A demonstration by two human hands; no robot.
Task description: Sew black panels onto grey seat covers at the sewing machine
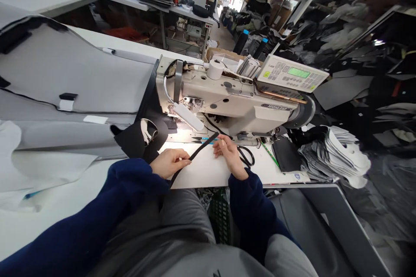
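Note:
A narrow black strap (199, 150) stretches between both hands over the white sewing table (208, 171). My left hand (169, 162) is closed, pinching the strap near its lower part, where the strap hangs off the table edge. My right hand (229, 152) holds the strap's upper end with curled fingers, just in front of the beige sewing machine (234, 101). Both sleeves are dark blue.
Black scissors (246, 155) lie right of my right hand. A black fabric piece (139, 138) and large grey panels (74, 82) spread to the left. A stack of grey-white cut pieces (338, 153) sits at the right. The machine's control panel (292, 75) stands above.

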